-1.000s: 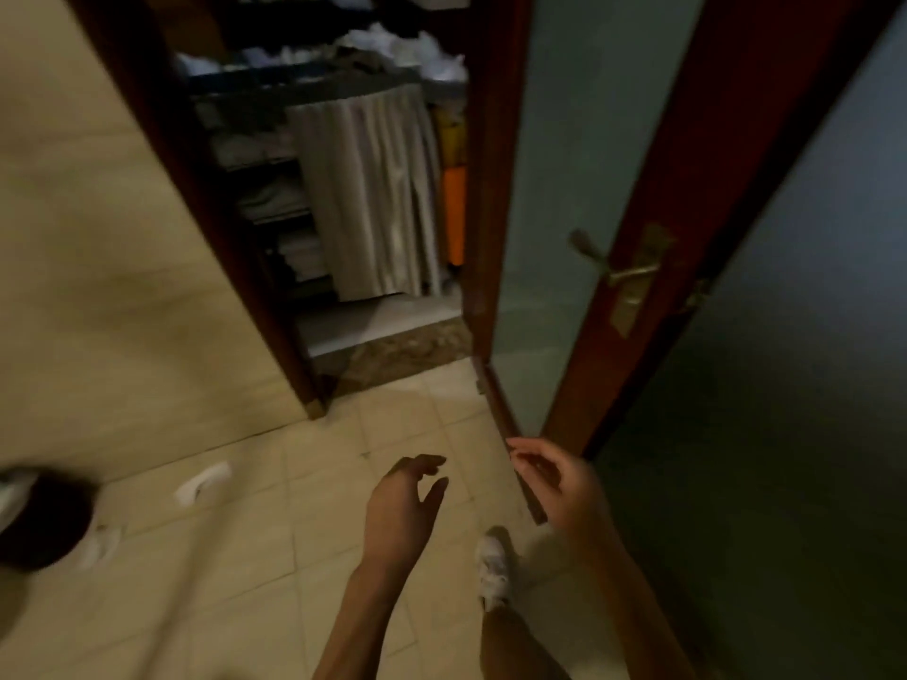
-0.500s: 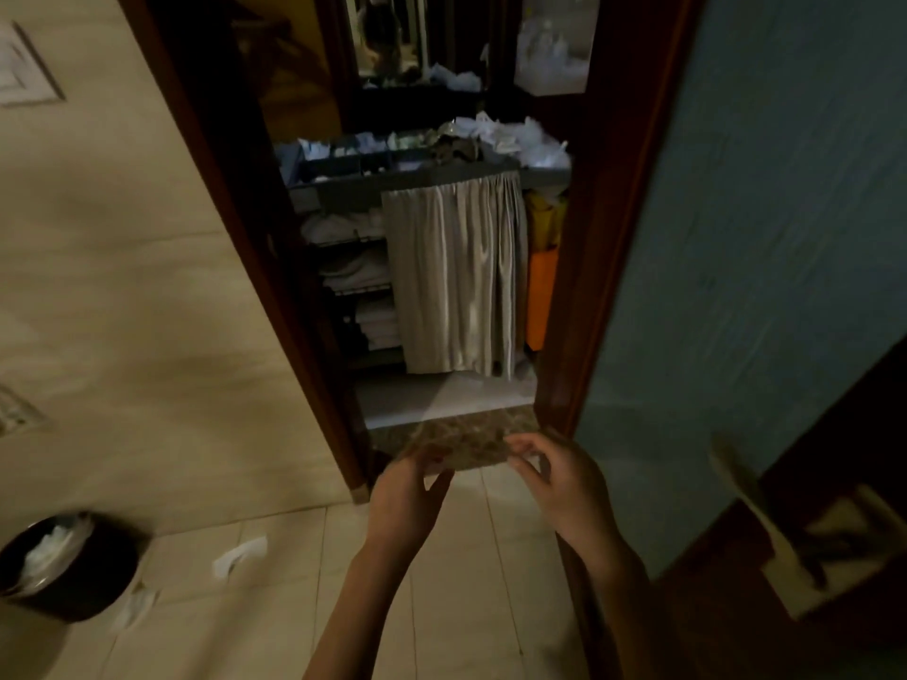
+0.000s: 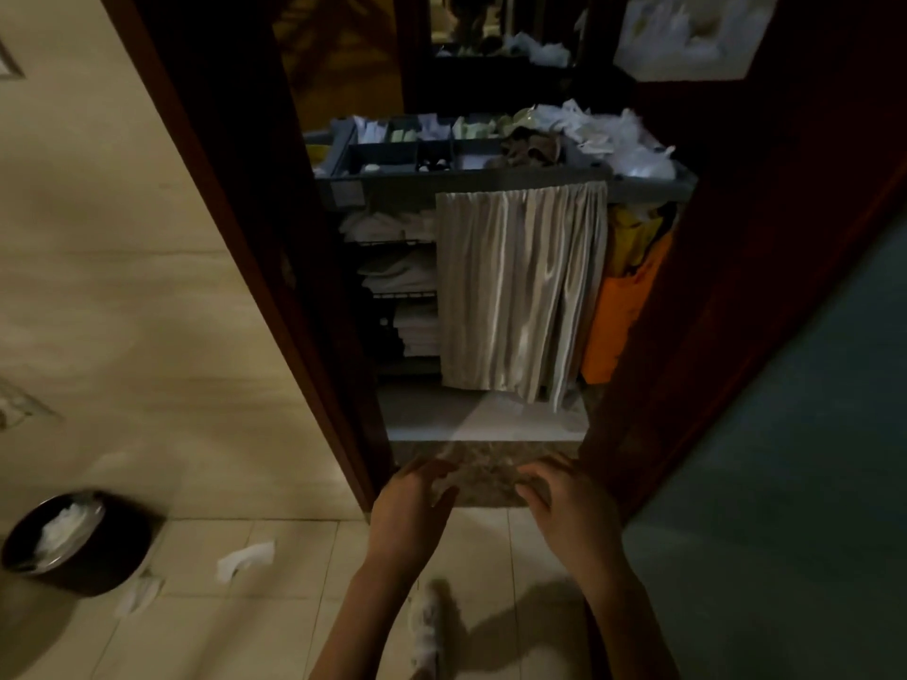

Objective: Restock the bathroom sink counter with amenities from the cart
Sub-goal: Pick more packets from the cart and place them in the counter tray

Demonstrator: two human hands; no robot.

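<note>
A housekeeping cart (image 3: 648, 184) stands just outside the doorway. Its grey top tray holds small amenity packets in compartments (image 3: 417, 139), a brown cloth and crumpled white plastic bags. A beige curtain (image 3: 520, 287) covers the cart's front, with folded white towels (image 3: 402, 272) on shelves to its left. My left hand (image 3: 410, 512) and my right hand (image 3: 569, 503) are raised side by side in front of the door threshold, well short of the cart, fingers loosely curled. Motion blur hides whether the left fingers hold anything.
Dark wooden door frame posts (image 3: 275, 267) flank the narrow doorway. The open door with a teal panel (image 3: 785, 483) is on the right. A black waste bin (image 3: 73, 542) with white rubbish sits at the lower left, paper scraps (image 3: 245, 559) lie on the tile floor.
The view has moved closer to the doorway and lifted toward the cart. Both hands have risen and drifted slightly apart.
</note>
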